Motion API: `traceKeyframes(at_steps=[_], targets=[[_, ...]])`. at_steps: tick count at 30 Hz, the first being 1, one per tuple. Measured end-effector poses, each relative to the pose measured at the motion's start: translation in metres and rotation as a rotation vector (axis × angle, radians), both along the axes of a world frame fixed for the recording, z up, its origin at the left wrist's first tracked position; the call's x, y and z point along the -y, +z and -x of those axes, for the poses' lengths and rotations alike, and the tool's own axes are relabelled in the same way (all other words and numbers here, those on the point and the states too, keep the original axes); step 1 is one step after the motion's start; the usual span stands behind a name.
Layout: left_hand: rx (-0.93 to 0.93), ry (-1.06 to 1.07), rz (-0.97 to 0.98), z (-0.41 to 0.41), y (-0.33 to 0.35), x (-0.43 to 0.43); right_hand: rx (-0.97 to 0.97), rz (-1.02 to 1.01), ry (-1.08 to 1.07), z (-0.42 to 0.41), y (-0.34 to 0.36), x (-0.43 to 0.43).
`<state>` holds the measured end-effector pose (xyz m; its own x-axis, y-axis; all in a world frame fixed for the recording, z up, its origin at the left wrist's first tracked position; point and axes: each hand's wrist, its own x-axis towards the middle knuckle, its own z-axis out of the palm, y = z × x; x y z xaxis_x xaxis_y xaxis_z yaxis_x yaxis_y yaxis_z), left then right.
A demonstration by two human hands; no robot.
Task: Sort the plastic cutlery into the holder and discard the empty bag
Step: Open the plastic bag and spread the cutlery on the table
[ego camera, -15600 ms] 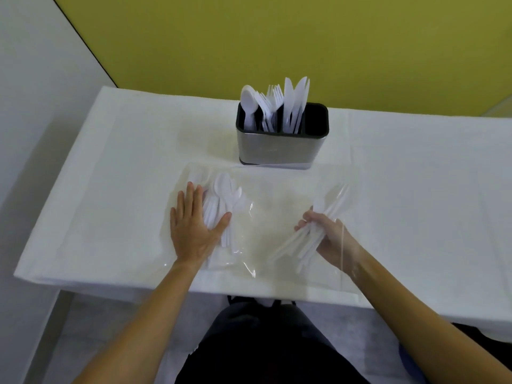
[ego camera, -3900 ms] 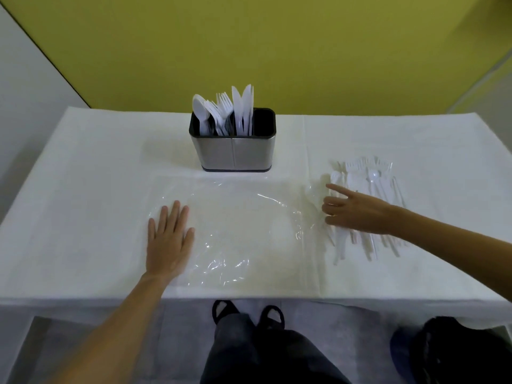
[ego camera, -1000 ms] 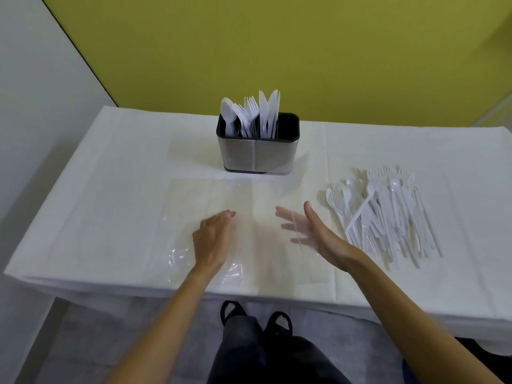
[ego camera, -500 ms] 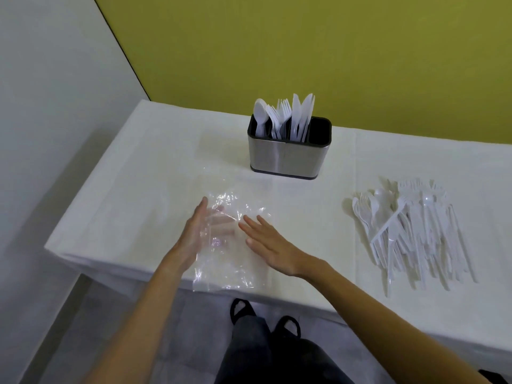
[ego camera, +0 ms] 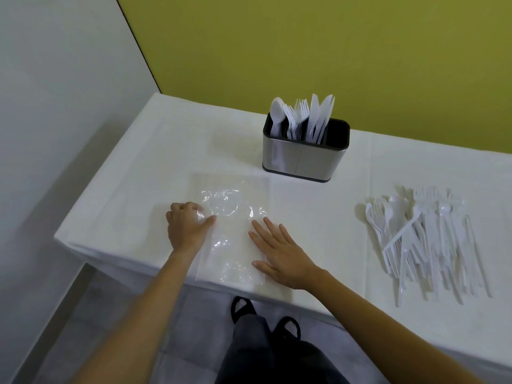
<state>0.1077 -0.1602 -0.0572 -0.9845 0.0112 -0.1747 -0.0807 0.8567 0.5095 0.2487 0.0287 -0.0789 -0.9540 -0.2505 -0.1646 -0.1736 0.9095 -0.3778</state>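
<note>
1. The white-covered worktop (ego camera: 133,173) runs along a yellow wall.
2. The clear bag (ego camera: 232,206) lies crumpled and flattened on the worktop near its front edge, in front and to the left of the holder.
3. The loose cutlery (ego camera: 426,239) sits in a heap at the right, well apart from the bag.
4. The steel holder (ego camera: 304,159) stands upright at the back, with spoons, forks and knives upright in it.
5. The right hand (ego camera: 279,256) lies flat, fingers straight and spread, pressing the bag's right part.
6. The left hand (ego camera: 187,228) has curled fingers and appears to pinch the bag's left edge, though the clear film makes that hard to see.
</note>
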Motion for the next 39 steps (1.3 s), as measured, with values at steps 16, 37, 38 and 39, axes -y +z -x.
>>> traceKeyframes(at_steps=[16,37,38,39], targets=[[-0.158,-0.043,0.117,-0.022,-0.018,0.009,0.016,-0.17,-0.041,0.007,-0.015,0.023],[-0.216,-0.254,0.305,-0.017,-0.032,0.044,-0.091,-0.117,-0.073,0.059,-0.022,0.034],[-0.203,-0.267,0.308,-0.012,-0.033,0.049,-0.097,-0.118,-0.082,0.067,-0.022,0.039],[-0.184,-0.278,0.31,-0.005,-0.034,0.056,-0.09,-0.119,-0.087,0.076,-0.021,0.045]])
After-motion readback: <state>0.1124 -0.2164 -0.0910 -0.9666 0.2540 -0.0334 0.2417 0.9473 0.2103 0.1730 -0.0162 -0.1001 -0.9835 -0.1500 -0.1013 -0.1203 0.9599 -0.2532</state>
